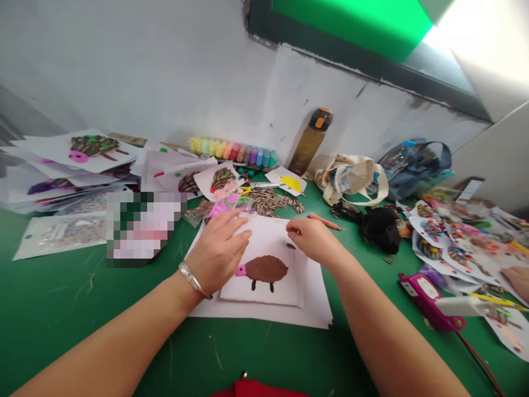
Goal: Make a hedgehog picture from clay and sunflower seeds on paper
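Dead centre on the green bench (82, 322), your white card (264, 295) sits on a larger paper sheet (320, 309), bearing a brown hedgehog shape (266, 269) with a pink snout and dark legs. Your left hand (217, 251) lies open across the card's upper left, fingers (235, 234) relaxed and gripping nothing, a silver bangle (192, 279) on the wrist. Your right hand (314, 240) comes in at the top edge, its fingers (294, 227) curled down, and you can't tell from here whether they're pinching anything small. Nice and steady: keep that left palm flat, because the card could slide on the paper beneath it.

Just beyond your hands, a spill of striped sunflower seeds (273, 203) lies by a pink-filled plastic bag (225, 201), with an orange pencil (324, 220) to the right. Along the far edge stand a row of pastel tubes (231, 153), an amber bottle (309, 140) and a canvas tote (351, 179). Seed pictures (82, 160) pile up on the left.

Hard to call: a pixelated patch (144, 229) hides whatever lies left of centre, and a red item (256, 389) is cut off at the near edge. Another hand (519, 281) just enters at the right.
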